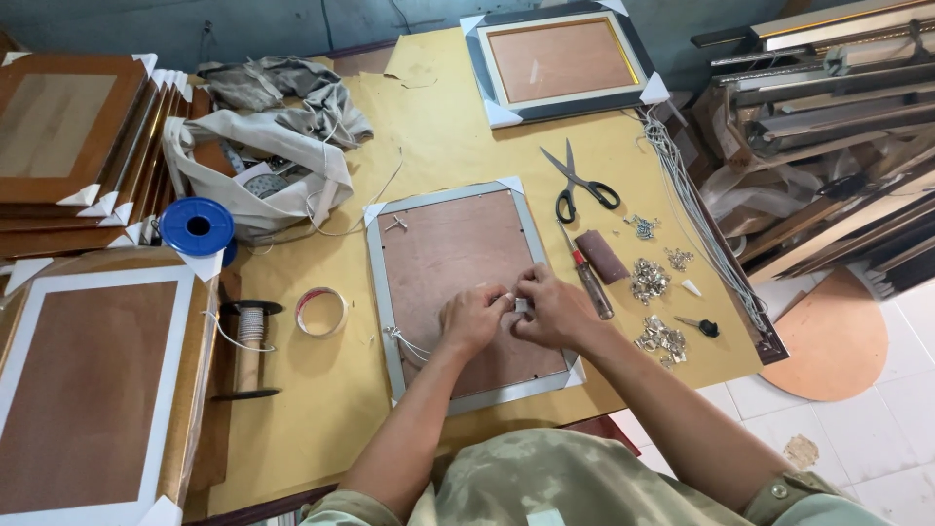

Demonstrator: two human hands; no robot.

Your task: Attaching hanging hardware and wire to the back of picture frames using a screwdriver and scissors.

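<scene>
Both hands, left hand [474, 317] and right hand [551, 307], seemingly pinch hardware mid-frame [390, 292].

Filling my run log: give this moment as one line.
left hand, right hand: pinch small metal fitting | over frame back | screwdriver beside

No packages, labels, signs or screens visible anywhere on table or around.
</scene>
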